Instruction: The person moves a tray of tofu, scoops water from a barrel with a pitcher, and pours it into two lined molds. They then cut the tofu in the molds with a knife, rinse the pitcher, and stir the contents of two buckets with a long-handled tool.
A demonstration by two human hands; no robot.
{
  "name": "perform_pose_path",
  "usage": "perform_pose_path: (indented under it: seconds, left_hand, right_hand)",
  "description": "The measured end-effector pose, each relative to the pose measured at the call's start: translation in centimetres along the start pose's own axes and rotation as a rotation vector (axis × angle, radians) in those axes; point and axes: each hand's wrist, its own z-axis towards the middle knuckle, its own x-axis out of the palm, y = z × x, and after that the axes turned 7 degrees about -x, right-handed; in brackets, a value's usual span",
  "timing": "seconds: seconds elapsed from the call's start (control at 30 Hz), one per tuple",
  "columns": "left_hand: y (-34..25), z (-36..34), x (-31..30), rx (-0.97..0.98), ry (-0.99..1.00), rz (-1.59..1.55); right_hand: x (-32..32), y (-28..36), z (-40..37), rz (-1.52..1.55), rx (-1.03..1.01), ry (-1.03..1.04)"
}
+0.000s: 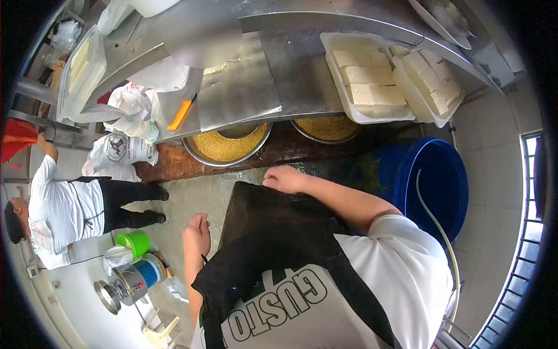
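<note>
The steel counter [290, 64] runs across the top, with two trays of white blocks [372, 93] at its right end. Two bowls of yellow grain sit under its front edge, the nearer bowl [226, 164] left of centre. A blue tub [447, 180] stands on the floor below the right end. Nearer in, the black apron [273, 227] hangs down the person's front, spread wide.

The right hand [285, 178] has its fingers curled shut over the apron's far corner. The left hand [197, 231] sits at the apron's left edge, fingers pressed together and bent.

To straighten the cloth well, I'd judge an even pull from both corners is best — and it should stay off the wet floor.

Whether the left fingers actually pinch the cloth cannot be told, since only their backs show. The second bowl is half hidden under the counter. A co-worker [64, 212] at the far left is partly cut off by the frame.
</note>
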Motion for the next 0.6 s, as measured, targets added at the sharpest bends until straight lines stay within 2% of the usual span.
perform_pose_path:
  seconds: [0.07, 0.13, 0.17, 0.23, 0.27, 0.33, 0.47, 0.53, 0.6]
  left_hand:
    - [-1.1, -0.3, 0.2, -0.004, 0.015, -0.009]
    - [-1.5, -0.6, 0.6, 0.190, -0.029, 0.052]
    - [-1.2, -0.6, 1.1, 0.191, -0.030, 0.051]
    - [-0.7, -0.4, 2.0, 0.337, -0.081, 0.036]
    - [-0.5, -0.5, 2.2, 0.346, -0.078, 0.034]
    - [-0.7, -0.6, 2.1, 0.141, 0.063, -0.057]
    - [0.5, -0.3, 3.0, 0.206, 0.019, -0.098]
    - [0.9, 0.0, 3.4, 0.144, 0.141, -0.101]
    - [0.7, 0.0, 3.6, 0.160, 0.160, -0.096]
  right_hand:
    - [0.2, 0.1, -0.3, 0.013, 0.023, -0.008]
    - [0.2, 1.0, -0.7, 0.005, 0.043, 0.002]
    - [0.2, 1.3, -0.8, -0.003, 0.064, 0.007]
    - [0.7, 1.8, -1.0, -0.005, 0.047, 0.013]
    - [1.0, 2.1, -1.2, -0.004, 0.031, 0.022]
    - [1.6, 2.4, -1.4, 0.015, 0.046, 0.027]
    - [2.5, 3.3, -2.0, 0.026, 0.085, 0.042]
    - [2.7, 3.4, -2.3, 0.026, 0.113, 0.082]
    - [2.7, 3.5, -2.7, 0.027, 0.119, 0.083]
